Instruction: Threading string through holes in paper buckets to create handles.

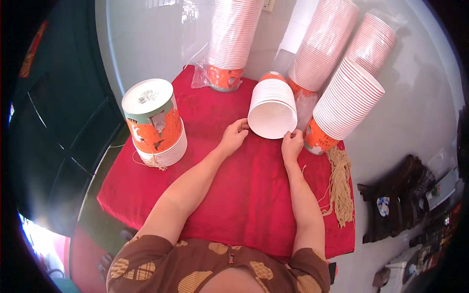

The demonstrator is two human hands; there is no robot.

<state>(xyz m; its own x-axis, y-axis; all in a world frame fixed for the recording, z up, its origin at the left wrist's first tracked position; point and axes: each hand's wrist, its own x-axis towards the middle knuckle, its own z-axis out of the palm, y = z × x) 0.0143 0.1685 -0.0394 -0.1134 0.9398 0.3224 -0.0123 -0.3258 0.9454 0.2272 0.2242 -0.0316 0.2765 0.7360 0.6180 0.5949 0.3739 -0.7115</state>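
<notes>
A short stack of white-rimmed paper buckets (272,118) lies tilted on the red-covered table, its open mouth facing me. My left hand (235,136) has its fingers curled against the left side of the rim. At the lower right of that rim, the closed fingers of my right hand (293,145) pinch the edge; the fingertips are partly hidden. Another bucket stack (155,129) stands upside down at the left, orange and green with animal pictures, and thin tan twine (155,163) lies at its lower rim.
A tall bucket stack in clear plastic (230,46) stands at the back. Two more wrapped stacks, one a tall stack (322,46), rise at the back right. An unwrapped stack (348,100) leans nearer. A bundle of tan strings (340,188) hangs over the right edge of the red cloth (234,195).
</notes>
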